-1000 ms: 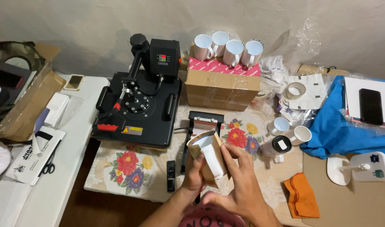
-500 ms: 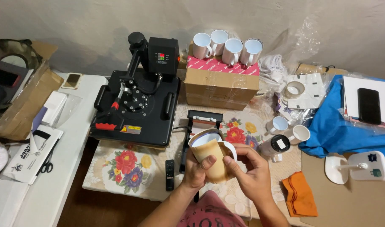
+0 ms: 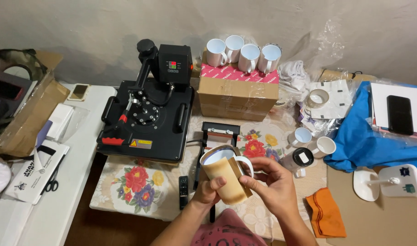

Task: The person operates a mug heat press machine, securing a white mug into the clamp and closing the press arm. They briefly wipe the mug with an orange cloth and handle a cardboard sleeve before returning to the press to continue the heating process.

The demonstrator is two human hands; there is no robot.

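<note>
Held above the near edge of the table, just in front of a small black clamp (image 3: pixel 220 134): a white mug (image 3: pixel 216 158), mouth tilted up towards the camera, body wrapped in tan paper (image 3: pixel 224 181); gripped from the left by the left hand (image 3: pixel 208 191), thumb pressed flat on the wrap, fingers curled behind; met from the right by the right hand (image 3: pixel 270 184), half closed, fingertips pinching the paper edge beside the handle.

Judged risky on two counts: with only thumb pressure keeping the wrap tight, could spring loose or slide askew if either pinch eased; held tilted in the air over a crowded floral cloth (image 3: pixel 135 182), could slip and knock the two mugs (image 3: pixel 324 146) standing just to the right.

Behind, on the black heat press (image 3: pixel 147 114): a yellow warning label (image 3: pixel 141 144) at the front edge, oblong, with a triangle at its left end; a red strip (image 3: pixel 113 141) beside it; a small red and green display (image 3: pixel 173 64) on the upper housing. Right of the press, a brown cardboard box (image 3: pixel 238 95), sealed across the top with pink tape (image 3: pixel 238 73), bearing four white mugs (image 3: pixel 242 51) in a row. Far left, a white bag with black print (image 3: pixel 35 171), lying flat, scissors (image 3: pixel 51 184) touching its edge.
</note>
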